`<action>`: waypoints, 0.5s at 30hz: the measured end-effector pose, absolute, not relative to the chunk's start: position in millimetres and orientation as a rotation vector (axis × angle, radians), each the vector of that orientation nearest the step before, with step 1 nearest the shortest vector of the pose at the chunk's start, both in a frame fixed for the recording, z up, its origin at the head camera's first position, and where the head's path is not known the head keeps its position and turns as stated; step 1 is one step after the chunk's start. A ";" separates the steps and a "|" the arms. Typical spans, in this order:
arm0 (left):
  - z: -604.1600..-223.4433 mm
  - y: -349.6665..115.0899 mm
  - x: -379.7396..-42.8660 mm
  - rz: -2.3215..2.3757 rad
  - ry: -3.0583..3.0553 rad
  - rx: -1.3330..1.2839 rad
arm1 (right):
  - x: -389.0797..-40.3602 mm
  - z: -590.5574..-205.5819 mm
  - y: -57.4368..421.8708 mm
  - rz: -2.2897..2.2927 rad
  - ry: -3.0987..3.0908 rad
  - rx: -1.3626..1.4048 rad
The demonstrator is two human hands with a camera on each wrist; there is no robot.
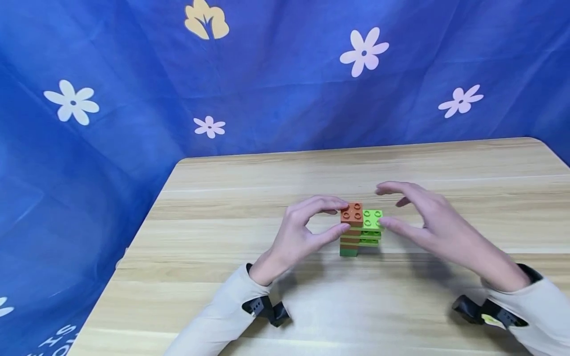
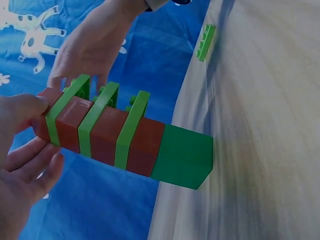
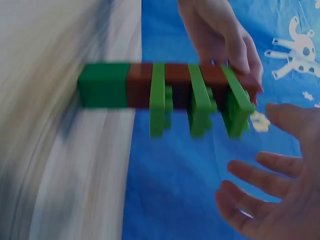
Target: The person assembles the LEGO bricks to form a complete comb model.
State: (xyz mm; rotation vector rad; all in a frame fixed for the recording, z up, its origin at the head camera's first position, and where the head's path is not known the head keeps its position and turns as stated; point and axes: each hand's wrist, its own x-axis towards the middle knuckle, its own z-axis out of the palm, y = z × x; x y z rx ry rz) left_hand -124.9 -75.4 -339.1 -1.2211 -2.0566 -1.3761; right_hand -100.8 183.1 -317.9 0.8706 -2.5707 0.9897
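A tower of toy building bricks (image 2: pixel 108 125) stands upright on the table. Its base is a dark green brick (image 1: pixel 349 252); reddish-brown bricks alternate above with three light green plates (image 3: pixel 157 100) that jut out to the right. My left hand (image 1: pixel 303 227) pinches the topmost brown brick (image 1: pixel 352 216) between thumb and fingers. On the tower's other side, my right hand (image 1: pixel 438 225) is held with fingers spread and loosely bent, nothing in them. In the right wrist view its thumb is near the top plate but apart from it.
Another light green plate (image 2: pixel 206 42) lies on the wooden table (image 1: pixel 213 207), seen only in the left wrist view. A blue cloth with flowers (image 1: pixel 285 79) hangs behind the table's far edge and down its left side.
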 end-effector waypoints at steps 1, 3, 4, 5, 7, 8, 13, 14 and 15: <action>-339.4 -74.9 -125.0 -1.390 -2.061 -1.215 | -99.4 -317.5 189.2 0.965 -2.596 0.831; -340.2 -74.1 -125.1 -1.419 -2.073 -1.199 | -97.5 -319.3 201.8 0.914 -2.629 0.781; -340.1 -73.8 -125.1 -1.431 -2.079 -1.192 | -96.4 -321.0 208.1 0.888 -2.640 0.763; -340.2 -73.5 -125.1 -1.441 -2.085 -1.183 | -95.6 -323.2 214.4 0.861 -2.648 0.750; -340.3 -73.2 -125.2 -1.459 -2.100 -1.169 | -94.2 -329.5 226.3 0.813 -2.656 0.727; -340.2 -73.2 -125.2 -1.456 -2.111 -1.164 | -93.2 -333.1 232.0 0.798 -2.665 0.710; -340.4 -73.8 -125.9 -1.416 -2.180 -1.147 | -87.6 -349.9 256.5 0.745 -2.685 0.608; -340.7 -74.1 -126.0 -1.406 -2.194 -1.142 | -86.6 -353.1 261.1 0.736 -2.678 0.596; -341.0 -74.3 -126.2 -1.400 -2.206 -1.138 | -85.8 -356.0 265.1 0.724 -2.666 0.587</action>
